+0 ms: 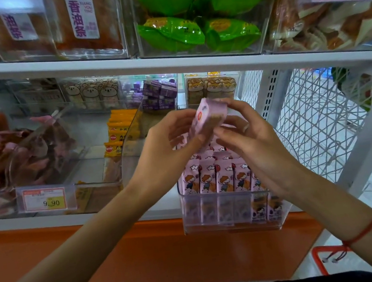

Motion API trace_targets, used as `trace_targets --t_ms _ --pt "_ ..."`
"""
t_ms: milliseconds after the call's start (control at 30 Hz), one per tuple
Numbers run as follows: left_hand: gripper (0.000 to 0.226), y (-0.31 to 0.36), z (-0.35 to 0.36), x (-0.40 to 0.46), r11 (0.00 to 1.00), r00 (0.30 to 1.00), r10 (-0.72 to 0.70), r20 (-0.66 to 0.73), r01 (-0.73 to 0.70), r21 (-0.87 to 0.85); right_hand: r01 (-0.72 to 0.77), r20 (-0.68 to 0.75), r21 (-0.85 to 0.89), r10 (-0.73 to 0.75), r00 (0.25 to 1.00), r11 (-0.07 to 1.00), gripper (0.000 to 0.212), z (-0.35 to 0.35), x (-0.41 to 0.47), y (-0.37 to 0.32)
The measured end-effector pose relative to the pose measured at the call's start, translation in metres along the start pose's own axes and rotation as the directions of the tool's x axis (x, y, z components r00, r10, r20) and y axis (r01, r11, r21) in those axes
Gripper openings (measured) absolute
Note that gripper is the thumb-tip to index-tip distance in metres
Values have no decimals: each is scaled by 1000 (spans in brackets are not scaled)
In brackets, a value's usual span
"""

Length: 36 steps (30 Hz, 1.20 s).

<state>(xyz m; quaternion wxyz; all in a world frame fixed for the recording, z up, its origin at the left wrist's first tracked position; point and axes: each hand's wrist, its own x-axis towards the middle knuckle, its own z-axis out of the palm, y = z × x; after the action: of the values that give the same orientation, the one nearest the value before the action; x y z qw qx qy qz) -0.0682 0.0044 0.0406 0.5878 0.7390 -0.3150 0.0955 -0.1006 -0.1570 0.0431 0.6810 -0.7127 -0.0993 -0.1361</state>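
Observation:
A small pink snack packet (208,119) with a red round logo is held in the air between both hands. My left hand (167,153) grips its lower left side, thumb curled under it. My right hand (250,135) pinches its right end with curled fingers. Directly below stands a clear plastic bin (279,213) holding several upright pink packets (220,179) with cartoon figures, pulled out past the shelf's front edge.
White store shelves (119,64) carry clear bins of green packets (203,11), orange packets (120,131), purple boxes (158,94) and bagged snacks (18,152). A 9.90 price tag (45,199) sits low left. A white wire rack (319,124) stands right; an orange basket edge (319,261) below.

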Motion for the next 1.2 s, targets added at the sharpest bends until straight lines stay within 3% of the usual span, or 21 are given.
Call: trace_targets --t_ms 167,267,367,467,600,733,833,900,1000,1100,1200 --pt "44 0 -1 -1 994 996 91 -6 -90 55 50 3 1 -50 999 999 40 -1 -2 -1" --pt "40 -4 0 -1 996 998 58 -30 -56 64 34 -18 -18 -34 999 999 40 0 -2 -1" --pt "37 -2 1 -3 996 995 42 -95 -35 78 37 -68 -140 -47 997 989 54 3 -5 -2" --pt "35 3 3 -6 968 983 126 -130 -93 234 27 -101 -196 -48 994 980 57 9 -7 -4" --pt "39 6 3 -8 927 985 166 -41 -142 348 -35 -124 -100 22 992 994 32 6 -5 -5" --pt "72 1 -1 -4 941 999 32 -9 -28 336 -89 -91 87 97 991 992 17 -4 0 -4" --pt "59 -4 -5 -2 960 998 -42 53 25 281 -75 -69 216 92 993 974 10 -10 3 -5" --pt "43 -6 -5 -1 971 998 -17 61 2 240 -55 -64 251 73 995 966 24 -11 3 -4" --pt "34 -10 -3 0 980 999 35 -11 -32 194 -3 -30 57 5 1000 998 51 -8 -2 -3" --pt "33 -13 -1 -2 985 995 60 -75 -47 167 106 -31 -127 -111 993 986 40 -3 -6 -4" --pt "37 -15 -2 -2 985 994 64 -87 -49 168 119 -56 -146 -128 990 982 41 -2 -6 -4"
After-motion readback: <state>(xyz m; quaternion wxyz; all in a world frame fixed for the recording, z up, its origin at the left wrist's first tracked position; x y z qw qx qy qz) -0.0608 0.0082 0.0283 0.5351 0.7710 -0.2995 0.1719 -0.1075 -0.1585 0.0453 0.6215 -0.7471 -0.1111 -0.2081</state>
